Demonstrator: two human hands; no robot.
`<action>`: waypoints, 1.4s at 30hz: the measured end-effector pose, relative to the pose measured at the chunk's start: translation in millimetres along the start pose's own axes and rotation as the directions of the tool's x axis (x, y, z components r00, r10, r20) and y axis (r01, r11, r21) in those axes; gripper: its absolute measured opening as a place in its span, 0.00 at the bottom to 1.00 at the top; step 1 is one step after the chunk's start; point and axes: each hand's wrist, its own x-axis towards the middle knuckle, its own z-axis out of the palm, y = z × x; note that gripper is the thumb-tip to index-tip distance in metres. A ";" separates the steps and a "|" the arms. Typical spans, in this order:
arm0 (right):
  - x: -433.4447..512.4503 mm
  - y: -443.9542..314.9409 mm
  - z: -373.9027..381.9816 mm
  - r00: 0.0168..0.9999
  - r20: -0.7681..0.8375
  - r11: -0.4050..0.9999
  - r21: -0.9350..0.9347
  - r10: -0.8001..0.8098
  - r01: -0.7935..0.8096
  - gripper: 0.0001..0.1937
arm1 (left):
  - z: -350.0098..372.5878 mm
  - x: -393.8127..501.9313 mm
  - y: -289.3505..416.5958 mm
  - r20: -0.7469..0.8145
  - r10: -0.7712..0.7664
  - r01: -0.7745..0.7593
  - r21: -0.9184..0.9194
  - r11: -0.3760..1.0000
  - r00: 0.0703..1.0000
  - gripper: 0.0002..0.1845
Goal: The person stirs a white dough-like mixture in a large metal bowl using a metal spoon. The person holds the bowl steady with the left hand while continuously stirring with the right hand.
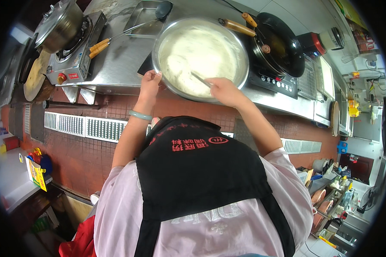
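A wide stainless steel basin (244, 62) sits at the counter's front edge, holding a pale, creamy-white mass (196, 51), either flour or batter. My left hand (151, 80), with a jade-coloured bangle above the wrist, pinches the basin's near left rim. In my right hand (224, 91) is a thin metal utensil (199, 79). Its far end reaches into the white mass, so I cannot tell what kind of utensil it is. My right hand hangs over the basin's near right rim.
Right of the basin, a black wok (281, 45) stands on an induction cooker (276, 84). A ladle (163, 9) lies across a metal tray (138, 19), its wooden handle (99, 45) pointing left. A pot (59, 30) rests on a gas stove (70, 72). Drain grates (83, 125) cross the tiled floor.
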 end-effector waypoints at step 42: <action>73.2 -6.4 -34.3 0.958 -0.201 0.715 -0.699 -0.203 0.005 0.17 | -2.2 2.4 0.7 0.008 -0.049 0.048 0.067 0.997 0.999 0.09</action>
